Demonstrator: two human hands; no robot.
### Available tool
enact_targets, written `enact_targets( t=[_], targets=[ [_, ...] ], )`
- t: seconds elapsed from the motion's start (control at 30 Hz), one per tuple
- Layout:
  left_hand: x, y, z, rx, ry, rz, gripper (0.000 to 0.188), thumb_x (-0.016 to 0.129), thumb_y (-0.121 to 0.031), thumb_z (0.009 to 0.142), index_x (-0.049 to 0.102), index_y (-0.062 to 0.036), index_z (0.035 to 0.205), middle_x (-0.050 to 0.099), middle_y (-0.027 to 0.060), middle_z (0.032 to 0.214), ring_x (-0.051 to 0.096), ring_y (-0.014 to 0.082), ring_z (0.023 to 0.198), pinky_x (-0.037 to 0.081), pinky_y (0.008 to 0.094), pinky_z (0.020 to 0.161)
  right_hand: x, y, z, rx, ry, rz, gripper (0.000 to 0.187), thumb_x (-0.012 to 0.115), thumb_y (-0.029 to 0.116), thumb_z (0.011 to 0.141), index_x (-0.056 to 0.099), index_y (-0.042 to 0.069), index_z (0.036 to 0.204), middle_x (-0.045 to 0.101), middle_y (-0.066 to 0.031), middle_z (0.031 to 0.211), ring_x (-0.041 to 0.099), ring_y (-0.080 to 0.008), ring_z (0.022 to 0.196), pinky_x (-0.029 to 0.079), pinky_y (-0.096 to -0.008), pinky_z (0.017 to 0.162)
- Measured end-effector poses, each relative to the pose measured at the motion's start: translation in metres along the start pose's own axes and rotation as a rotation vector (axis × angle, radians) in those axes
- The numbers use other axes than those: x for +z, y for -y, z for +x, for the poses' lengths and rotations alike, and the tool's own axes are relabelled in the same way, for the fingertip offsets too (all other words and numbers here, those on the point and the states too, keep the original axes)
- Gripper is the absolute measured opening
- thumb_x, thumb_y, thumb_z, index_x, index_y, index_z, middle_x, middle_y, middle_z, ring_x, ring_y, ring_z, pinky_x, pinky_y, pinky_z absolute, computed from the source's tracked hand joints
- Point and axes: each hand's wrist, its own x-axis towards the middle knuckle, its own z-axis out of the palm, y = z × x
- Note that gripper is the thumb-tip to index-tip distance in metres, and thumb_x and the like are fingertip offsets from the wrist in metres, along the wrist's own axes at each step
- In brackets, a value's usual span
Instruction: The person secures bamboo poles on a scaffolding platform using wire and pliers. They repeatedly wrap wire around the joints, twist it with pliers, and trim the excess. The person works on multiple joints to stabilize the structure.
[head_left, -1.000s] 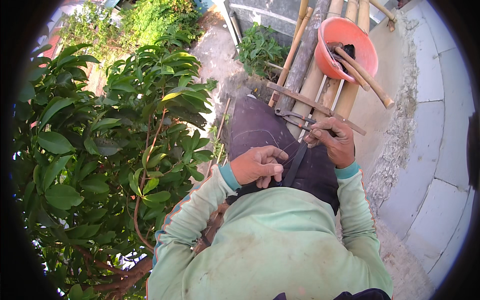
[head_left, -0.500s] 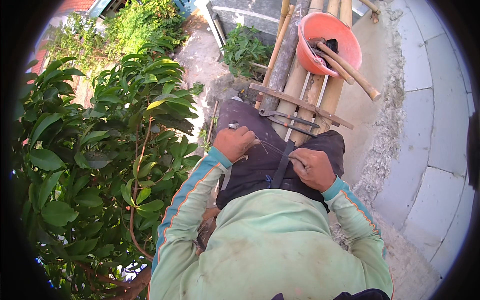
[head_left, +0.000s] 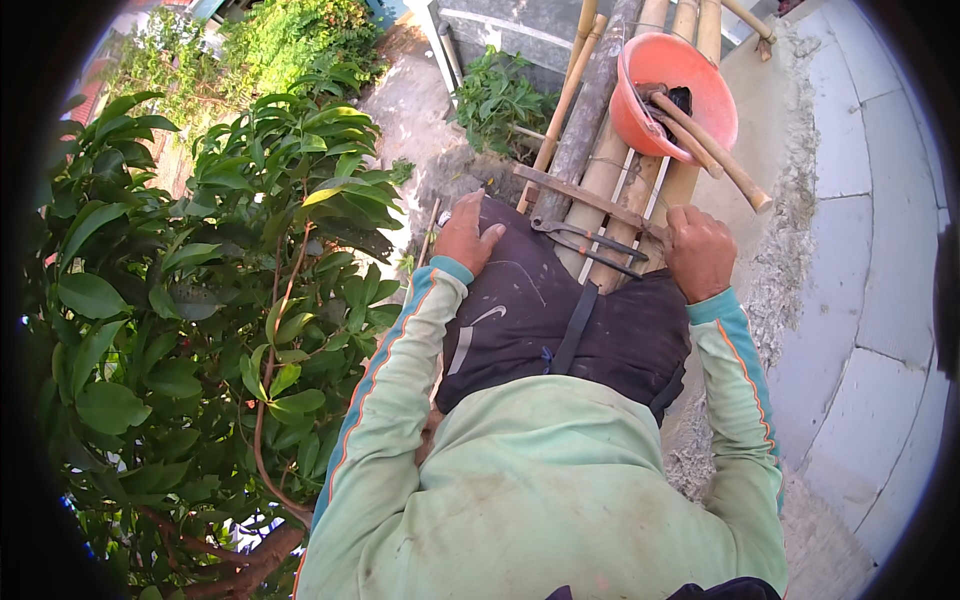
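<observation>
My left hand (head_left: 467, 236) rests on my left knee, over the dark shorts (head_left: 520, 290), with its thumb apart from the stretched fingers. By my right knee, my right hand (head_left: 699, 252) has its fingers curled in. It covers the right end of a narrow wooden strip (head_left: 585, 200); whether it grips the strip or something small is hidden. Between the knees lies a pair of pincers (head_left: 592, 246) with dark handles, its jaws toward the left. The strip lies crosswise on several bamboo poles (head_left: 603, 165), just beyond the pincers.
An orange-red bucket (head_left: 672, 60) stands on the poles with wooden-handled tools (head_left: 725, 165) leaning out of it. To the right runs a grey block wall (head_left: 840, 250) with a rough mortar edge. A leafy tree (head_left: 180, 330) fills the left side.
My hands have moved apart and forward from above my lap. The left opened onto the left knee, and the right went to the strip's right end. The view shifted slightly.
</observation>
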Motion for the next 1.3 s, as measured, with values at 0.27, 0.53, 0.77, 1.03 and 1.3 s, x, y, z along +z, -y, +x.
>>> enact_targets(
  t=[0.27,0.53,0.77,1.03,1.3],
  targets=[
    [0.039,0.015,0.024,-0.124,-0.024,-0.165,0.059,0.065,-0.027,0.095,0.047,-0.0006,0.144,0.054,0.0212,0.144,0.055,0.0350,0.131,0.043,0.0408,0.109,-0.021,0.015,0.049,-0.459,0.074,-0.094,0.003,0.065,0.013,0.079,0.067,0.012,0.077,0.061,-0.0032,0.074,0.065,-0.0202,0.079,0.049,-0.0357,0.067],
    [0.081,0.055,0.075,-0.393,-0.084,-0.803,0.056,0.055,-0.025,0.101,0.040,-0.0036,0.150,0.053,0.0160,0.148,0.050,0.0347,0.137,0.044,0.0430,0.108,0.057,0.025,0.079,-0.313,0.256,-0.071,0.011,0.064,0.014,0.083,0.074,0.011,0.082,0.071,-0.0070,0.084,0.072,-0.0252,0.083,0.055,-0.0397,0.070],
    [0.104,0.036,0.114,-0.829,0.089,-1.338,0.089,0.037,-0.066,0.100,0.023,0.0002,0.158,0.022,0.0223,0.165,0.015,0.0386,0.154,0.010,0.0533,0.123,0.125,0.041,0.088,0.045,0.392,0.032,0.023,0.054,0.016,0.091,0.076,0.008,0.090,0.075,-0.0129,0.090,0.075,-0.0319,0.085,0.059,-0.0461,0.070],
    [0.148,0.056,0.127,-0.838,-0.059,-1.486,0.096,0.031,-0.075,0.096,0.029,-0.0005,0.156,0.029,0.0244,0.161,0.025,0.0407,0.149,0.017,0.0560,0.120,0.101,0.034,0.097,0.010,0.283,-0.002,0.019,0.056,0.015,0.087,0.074,0.009,0.086,0.073,-0.0114,0.083,0.074,-0.0298,0.078,0.059,-0.0443,0.067],
    [0.110,0.000,0.080,-0.501,-0.659,-0.924,0.045,0.050,-0.038,0.105,0.053,-0.0016,0.131,0.067,0.0086,0.104,0.064,0.0179,0.088,0.054,0.0351,0.076,-0.057,0.029,0.059,0.119,-0.246,0.197,0.015,0.068,0.005,0.081,0.070,0.009,0.095,0.068,-0.0107,0.079,0.066,-0.0282,0.069,0.051,-0.0408,0.061]
  ],
)
